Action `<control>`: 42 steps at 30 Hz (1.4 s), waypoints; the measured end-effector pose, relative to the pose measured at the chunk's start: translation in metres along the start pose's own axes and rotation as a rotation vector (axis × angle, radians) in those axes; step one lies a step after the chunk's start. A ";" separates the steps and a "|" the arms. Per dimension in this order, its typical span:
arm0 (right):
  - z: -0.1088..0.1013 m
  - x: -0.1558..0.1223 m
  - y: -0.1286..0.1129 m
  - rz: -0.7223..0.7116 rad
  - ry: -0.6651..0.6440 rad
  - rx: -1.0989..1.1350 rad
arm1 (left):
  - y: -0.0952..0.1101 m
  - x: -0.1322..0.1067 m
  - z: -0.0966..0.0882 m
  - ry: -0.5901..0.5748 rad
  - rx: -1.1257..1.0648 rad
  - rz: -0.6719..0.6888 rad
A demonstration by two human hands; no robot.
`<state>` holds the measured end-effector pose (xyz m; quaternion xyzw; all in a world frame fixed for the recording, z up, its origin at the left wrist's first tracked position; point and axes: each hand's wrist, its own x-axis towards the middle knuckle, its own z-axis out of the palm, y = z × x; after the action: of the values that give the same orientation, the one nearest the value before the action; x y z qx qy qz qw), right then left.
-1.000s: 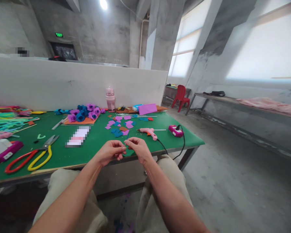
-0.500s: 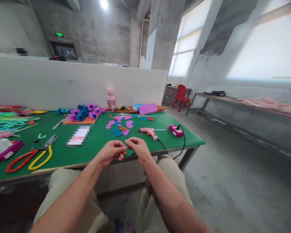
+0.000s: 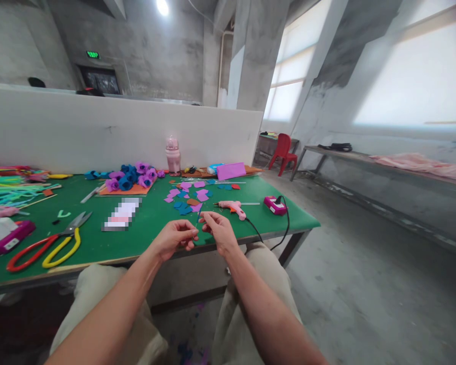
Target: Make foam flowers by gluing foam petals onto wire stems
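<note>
In the head view, pinching a thin blue-tipped stick point(image 3: 198, 221) in the grip of the left hand point(image 3: 173, 237), near the green counter point(image 3: 125, 246); rising slightly tilted to just beside the fingertips of the right hand point(image 3: 221, 233). Cannot tell whether pinched there too.

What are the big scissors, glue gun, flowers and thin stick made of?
Scissors: the blades look like metal, grey and slightly shiny; the smooth red and yellow handles seem plastic-covered.
Glue gun: probably hard plastic; its smooth pink body looks molded.
Flowers: matte and softly curled, perhaps felt, foam or paper.
Thin stick: maybe wire, being so slim, but too small to tell.
</note>
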<state>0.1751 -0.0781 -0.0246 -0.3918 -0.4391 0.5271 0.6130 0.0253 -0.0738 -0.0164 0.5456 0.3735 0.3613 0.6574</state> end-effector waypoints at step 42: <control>0.009 -0.011 0.005 0.020 -0.223 -0.246 | 0.008 0.006 -0.009 0.243 -0.199 0.233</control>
<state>0.1643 -0.0884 -0.0278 -0.4074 -0.5618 0.5157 0.5023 0.0194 -0.0638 -0.0104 0.4699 0.3468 0.5332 0.6120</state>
